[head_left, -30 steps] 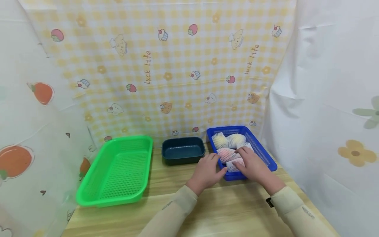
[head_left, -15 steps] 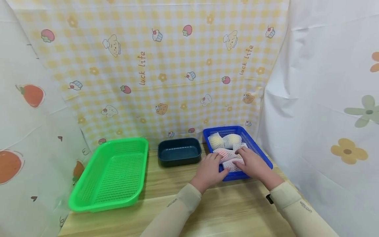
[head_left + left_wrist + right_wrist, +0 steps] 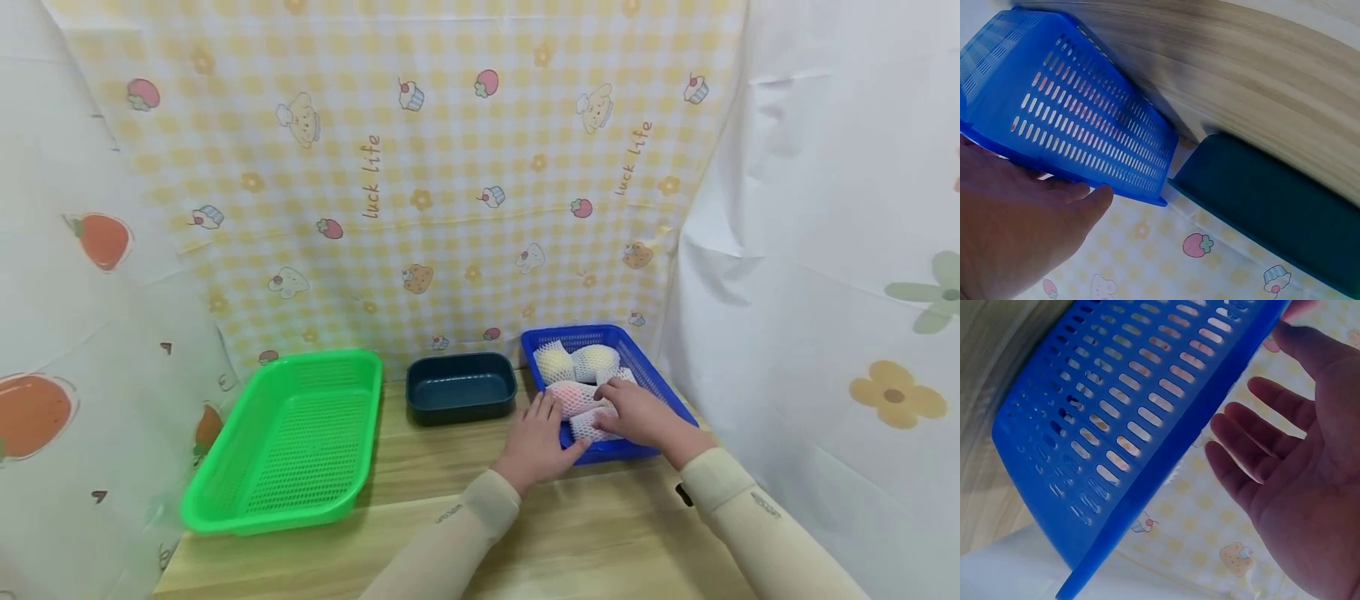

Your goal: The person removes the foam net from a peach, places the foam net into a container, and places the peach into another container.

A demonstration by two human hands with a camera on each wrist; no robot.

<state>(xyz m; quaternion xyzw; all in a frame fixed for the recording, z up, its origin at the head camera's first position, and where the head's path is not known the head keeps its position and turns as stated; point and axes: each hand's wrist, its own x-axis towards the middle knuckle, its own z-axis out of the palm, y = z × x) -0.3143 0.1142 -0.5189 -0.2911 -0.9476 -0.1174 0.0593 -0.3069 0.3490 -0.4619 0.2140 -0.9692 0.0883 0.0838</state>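
Observation:
Several fruits in white foam netting lie in a blue basket at the right of the table in the head view. Two yellowish netted fruits sit at the back; a pinkish netted fruit and another netted fruit lie nearer me. My left hand reaches over the basket's near left rim, fingers loosely bent beside the pinkish fruit. Over the near right part hovers my right hand, its thumb by the front fruit. The right wrist view shows its fingers relaxed and apart; the rim hides the thumb tip.
A bright green basket stands at the left of the wooden table. Between the two baskets sits a dark teal tray. A checked curtain hangs close behind them, with white sheets at both sides.
The head view has shifted slightly. My right thumb has moved a little farther over the front netted fruit. Both hands otherwise stay at the blue basket, and the containers keep their places.

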